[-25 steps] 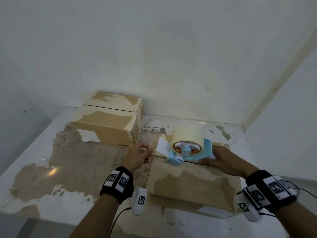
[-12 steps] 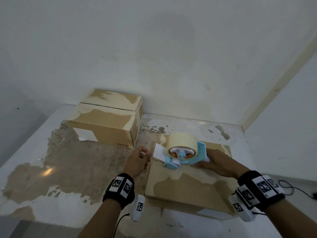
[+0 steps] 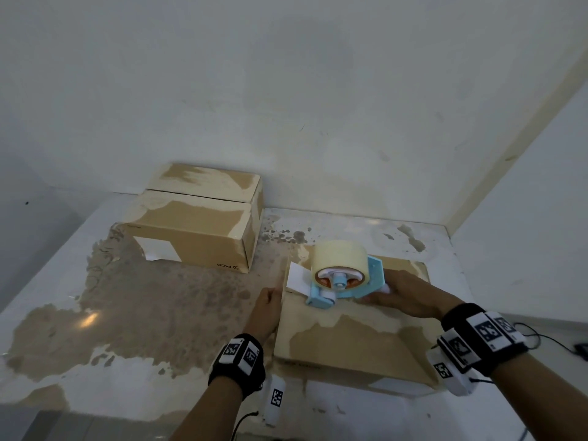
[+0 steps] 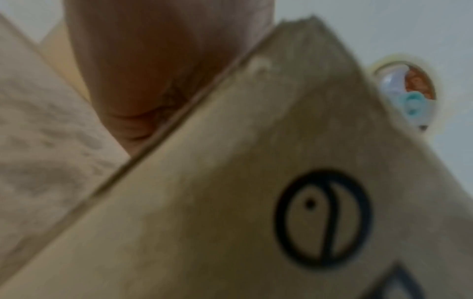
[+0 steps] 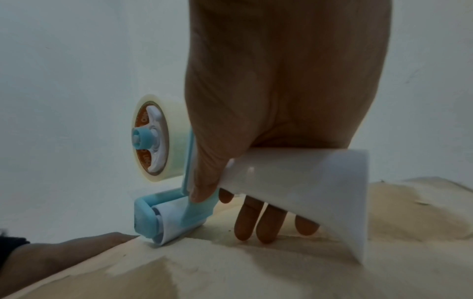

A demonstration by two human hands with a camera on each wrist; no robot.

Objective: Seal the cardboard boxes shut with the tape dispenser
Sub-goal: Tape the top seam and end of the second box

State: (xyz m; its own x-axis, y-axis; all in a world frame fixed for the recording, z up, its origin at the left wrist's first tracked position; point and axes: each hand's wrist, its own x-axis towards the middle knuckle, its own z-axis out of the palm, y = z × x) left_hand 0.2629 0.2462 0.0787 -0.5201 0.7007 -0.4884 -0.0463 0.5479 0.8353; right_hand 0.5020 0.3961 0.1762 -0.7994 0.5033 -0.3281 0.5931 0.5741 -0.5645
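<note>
The light-blue plastic tape dispenser with a white handle (image 3: 345, 289) stands on top of the near flat brown cardboard box (image 3: 353, 342), its front roller down on the box's far-left part; it carries a fat roll of pale clear tape (image 3: 339, 256) with an orange core, upright on the hub; a white tab (image 3: 297, 276) juts out leftward just past the roller, over the box's left edge. The right hand (image 3: 405, 296) holds the dispenser by the white handle; in the right wrist view the thumb lies along the blue frame and the fingers (image 5: 266, 222) curl under the handle, their tips touching the box top. The left hand (image 3: 265, 311) lies against the left side of the same box, near its far corner; in the left wrist view the palm sits on the cardboard edge, but the picture is blurred and I cannot tell how its fingers lie. Far and to the left, well apart, a taller brown cardboard box with a white label (image 3: 197, 224) stands against the wall (image 3: 286, 90). All of it rests on a white worktop with worn brown patches (image 3: 127, 307); both wrists wear black bands with printed markers.
</note>
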